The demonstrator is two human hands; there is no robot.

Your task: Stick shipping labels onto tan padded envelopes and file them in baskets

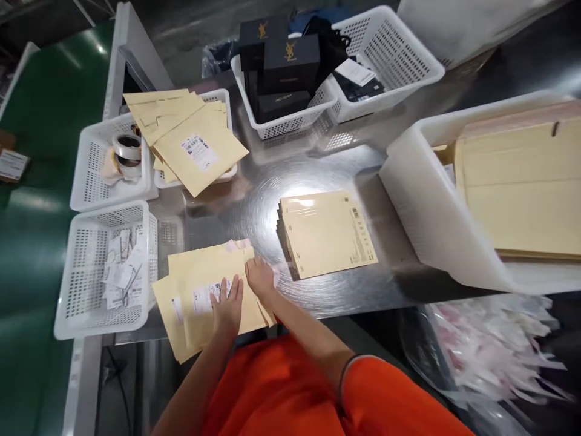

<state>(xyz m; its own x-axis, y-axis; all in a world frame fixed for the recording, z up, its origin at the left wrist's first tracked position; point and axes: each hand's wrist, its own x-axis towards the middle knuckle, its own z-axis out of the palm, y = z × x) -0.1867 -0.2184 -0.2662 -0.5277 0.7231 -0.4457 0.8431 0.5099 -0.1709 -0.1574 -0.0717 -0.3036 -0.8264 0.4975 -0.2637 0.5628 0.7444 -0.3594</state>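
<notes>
Several yellow paper envelopes (181, 269) lie overlapped on the metal table in front of me, the top one with a white printed label (203, 298). My left hand (227, 309) rests flat on the top envelope, its fingers spread across the label. At that envelope's right edge, my right hand (260, 277) has its fingers curled in and closed on the edge strip. A pale strip of film shows beside the right hand, partly hidden by it. To the right sits a neat stack of yellow envelopes (324, 233) with printed marks along one side.
Labelled envelopes (200, 151) heap over a white basket at the back left. Beside it, baskets hold tape rolls (127, 148) and paper slips (122, 266). Black boxes (290, 63) fill another basket. A large white bin (422, 200) holds envelopes; a green conveyor belt (40, 242) runs left.
</notes>
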